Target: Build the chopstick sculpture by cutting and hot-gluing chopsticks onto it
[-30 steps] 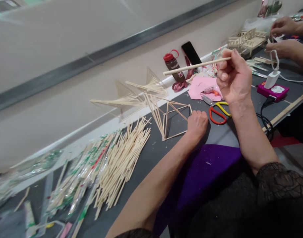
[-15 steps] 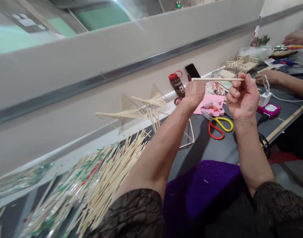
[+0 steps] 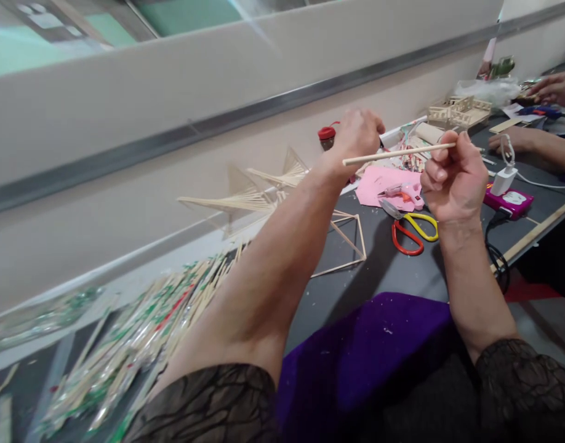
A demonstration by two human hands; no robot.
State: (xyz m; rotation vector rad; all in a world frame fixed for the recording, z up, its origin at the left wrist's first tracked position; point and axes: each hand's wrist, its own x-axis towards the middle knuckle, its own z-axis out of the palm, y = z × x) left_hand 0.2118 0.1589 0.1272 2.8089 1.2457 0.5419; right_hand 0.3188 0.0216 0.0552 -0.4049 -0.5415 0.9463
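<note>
My right hand (image 3: pixel 455 178) pinches one end of a thin wooden stick (image 3: pixel 397 154) between thumb and fingers. The stick points left, its free end a little lower, in front of my left wrist. My left hand (image 3: pixel 360 134) reaches toward the wall beside the red-capped bottle (image 3: pixel 327 136). Its fingers curl down on the far side, and what they hold, if anything, is hidden. Below the stick, a pink glue gun (image 3: pixel 405 192) lies on a pink sheet (image 3: pixel 370 186). Scissors (image 3: pixel 408 234) with red and yellow handles rest just in front.
Wooden stick frames (image 3: pixel 360 237) stand behind my left forearm. Bagged sticks (image 3: pixel 144 332) cover the table's left side. A purple power block (image 3: pixel 513 200) with a white charger (image 3: pixel 504 180) sits right of my right hand. Another person's hands (image 3: pixel 517 140) work beyond, near a small wooden model (image 3: pixel 460 112).
My left hand has moved up and away toward the wall, now covering where the black phone leaned. My right hand keeps the stick, whose free end has dipped and swung left.
</note>
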